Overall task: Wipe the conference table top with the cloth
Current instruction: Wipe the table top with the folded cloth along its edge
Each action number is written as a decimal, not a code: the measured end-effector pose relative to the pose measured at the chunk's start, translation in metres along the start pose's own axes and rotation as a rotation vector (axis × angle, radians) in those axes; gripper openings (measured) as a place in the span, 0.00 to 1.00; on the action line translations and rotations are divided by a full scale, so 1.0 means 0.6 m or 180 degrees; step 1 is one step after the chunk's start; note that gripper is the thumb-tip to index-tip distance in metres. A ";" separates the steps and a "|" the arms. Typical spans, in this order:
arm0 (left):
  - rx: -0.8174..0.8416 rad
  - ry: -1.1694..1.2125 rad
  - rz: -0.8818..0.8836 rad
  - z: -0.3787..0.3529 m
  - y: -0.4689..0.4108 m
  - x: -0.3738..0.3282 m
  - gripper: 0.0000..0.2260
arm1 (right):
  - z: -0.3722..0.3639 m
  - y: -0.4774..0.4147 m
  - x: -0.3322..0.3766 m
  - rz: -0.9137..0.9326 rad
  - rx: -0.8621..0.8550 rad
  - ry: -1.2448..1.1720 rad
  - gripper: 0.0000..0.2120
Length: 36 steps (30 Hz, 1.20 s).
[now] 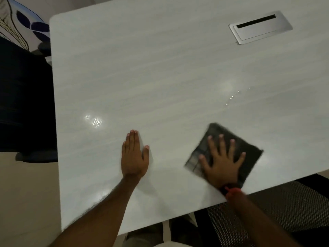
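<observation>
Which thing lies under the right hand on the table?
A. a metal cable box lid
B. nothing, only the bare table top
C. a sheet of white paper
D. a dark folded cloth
D: the right hand presses with spread fingers on the dark cloth, which lies flat on the table near its close edge.

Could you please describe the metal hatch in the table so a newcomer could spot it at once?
Start with the large pale grey wood-grain table top, then look to its far right part, well beyond the right hand pressing the dark square cloth. There a rectangular brushed-metal hatch sits flush in the surface; its long black slot sets it apart.
</observation>
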State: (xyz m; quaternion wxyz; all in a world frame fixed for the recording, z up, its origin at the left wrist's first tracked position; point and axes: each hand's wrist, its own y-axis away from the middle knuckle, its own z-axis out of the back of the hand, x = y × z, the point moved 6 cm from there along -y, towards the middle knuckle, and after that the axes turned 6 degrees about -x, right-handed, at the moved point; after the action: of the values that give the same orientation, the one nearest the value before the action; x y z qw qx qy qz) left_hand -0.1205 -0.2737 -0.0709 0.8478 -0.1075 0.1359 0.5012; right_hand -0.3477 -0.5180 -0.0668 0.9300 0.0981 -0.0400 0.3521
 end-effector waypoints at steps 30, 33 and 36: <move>0.0075 -0.0002 -0.0220 -0.014 -0.147 -0.020 0.27 | 0.018 -0.260 0.165 -0.0494 -0.0283 -0.0141 0.38; 0.0111 0.0008 -0.0237 -0.014 -0.146 -0.021 0.27 | -0.015 -0.171 0.244 0.1455 0.0024 0.0193 0.37; 0.0101 0.0024 -0.0222 -0.017 -0.146 -0.017 0.27 | 0.007 -0.257 0.189 0.1276 -0.0066 0.0161 0.37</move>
State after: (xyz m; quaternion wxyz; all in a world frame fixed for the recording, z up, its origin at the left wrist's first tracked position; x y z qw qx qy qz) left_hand -0.0495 -0.3267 -0.0733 0.8659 -0.1006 0.1433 0.4686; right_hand -0.1606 -0.5586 -0.0705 0.8430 0.0697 -0.0389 0.5320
